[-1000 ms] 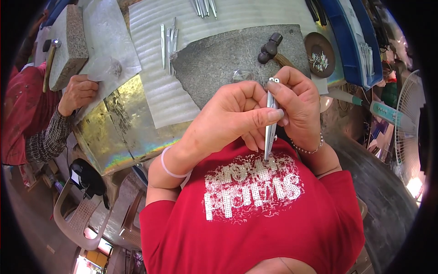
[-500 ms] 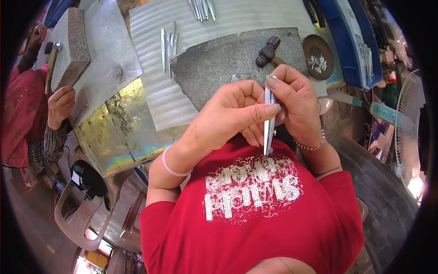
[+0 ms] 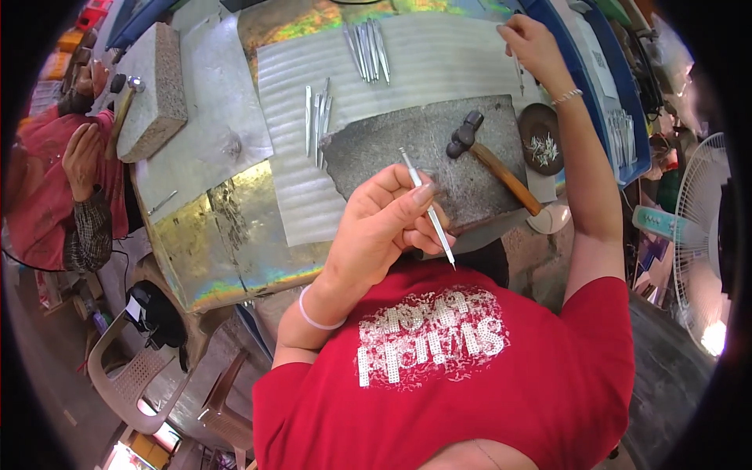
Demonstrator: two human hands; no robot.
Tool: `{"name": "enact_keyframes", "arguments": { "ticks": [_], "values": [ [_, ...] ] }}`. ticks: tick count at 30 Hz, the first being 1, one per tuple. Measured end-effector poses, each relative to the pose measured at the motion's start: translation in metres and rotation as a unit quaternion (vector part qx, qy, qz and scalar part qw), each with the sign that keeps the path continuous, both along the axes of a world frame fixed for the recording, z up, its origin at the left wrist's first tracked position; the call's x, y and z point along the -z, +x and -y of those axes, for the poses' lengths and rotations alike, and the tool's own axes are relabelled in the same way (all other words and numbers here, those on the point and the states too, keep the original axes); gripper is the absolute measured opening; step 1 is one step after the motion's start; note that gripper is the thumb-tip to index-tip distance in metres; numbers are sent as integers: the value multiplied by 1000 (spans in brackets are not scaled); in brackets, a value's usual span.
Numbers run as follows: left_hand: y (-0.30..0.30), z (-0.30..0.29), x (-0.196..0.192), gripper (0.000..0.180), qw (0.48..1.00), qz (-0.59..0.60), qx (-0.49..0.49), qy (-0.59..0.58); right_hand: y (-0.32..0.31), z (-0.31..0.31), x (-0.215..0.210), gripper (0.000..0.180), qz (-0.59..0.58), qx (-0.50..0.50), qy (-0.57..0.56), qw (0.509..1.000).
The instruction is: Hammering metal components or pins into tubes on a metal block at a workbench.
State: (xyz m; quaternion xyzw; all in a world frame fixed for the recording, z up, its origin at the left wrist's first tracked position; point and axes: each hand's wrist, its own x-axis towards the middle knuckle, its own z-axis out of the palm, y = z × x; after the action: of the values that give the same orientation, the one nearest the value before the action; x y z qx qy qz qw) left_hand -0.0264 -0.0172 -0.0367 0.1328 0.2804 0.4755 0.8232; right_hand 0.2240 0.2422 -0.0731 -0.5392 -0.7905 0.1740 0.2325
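Note:
My left hand (image 3: pixel 392 211) pinches a slim silver pointed rod (image 3: pixel 427 204) between thumb and fingers, over the front edge of the dark stone slab (image 3: pixel 407 149). The rod slants, with its fine tip toward my shirt. Stretched out to the far right, my right hand (image 3: pixel 535 53) has its fingers closed on a thin silver rod (image 3: pixel 518 77), which hangs down over the foam sheet (image 3: pixel 446 63). On the slab lies a hammer (image 3: pixel 501 172) with a dark head and wooden handle. A brown bowl (image 3: pixel 554 117) of small silver pieces sits right of it.
Two groups of slim silver rods (image 3: pixel 366 51) lie on the foam sheet. Blue trays (image 3: pixel 599 125) line the right side, near a fan (image 3: pixel 701 235). Across on the left, another person's hand (image 3: pixel 82 160) is beside a stone block (image 3: pixel 160 94) and a second hammer (image 3: pixel 121 117).
My hands have moved apart: the right has swung to the far right with a rod, while the left keeps one in front of me. The hammer handle is now uncovered.

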Motion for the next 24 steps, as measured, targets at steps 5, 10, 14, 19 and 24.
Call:
{"name": "enact_keyframes", "arguments": {
  "ticks": [5, 10, 14, 19, 24],
  "values": [
    [0, -1, 1, 14, 997, 35, -72, -11, -9, 0, 7, 21, 124, 29, 20, 992],
    [-2, 0, 5, 14, 991, 43, -125, -16, -56, 124, -59, 23, -171, -113, -161, 965],
    [4, 0, 8, 12, 982, 72, -175, -14, -65, 201, -64, 33, -411, -156, -422, 793],
    [12, 6, 5, 10, 983, 80, -165, -4, -76, 227, -39, 22, -581, -99, -357, 725],
    [9, 18, 9, 9, 989, 8, -139, 59, -78, 234, -32, 13, -597, -86, -341, 721]
  ]
}}
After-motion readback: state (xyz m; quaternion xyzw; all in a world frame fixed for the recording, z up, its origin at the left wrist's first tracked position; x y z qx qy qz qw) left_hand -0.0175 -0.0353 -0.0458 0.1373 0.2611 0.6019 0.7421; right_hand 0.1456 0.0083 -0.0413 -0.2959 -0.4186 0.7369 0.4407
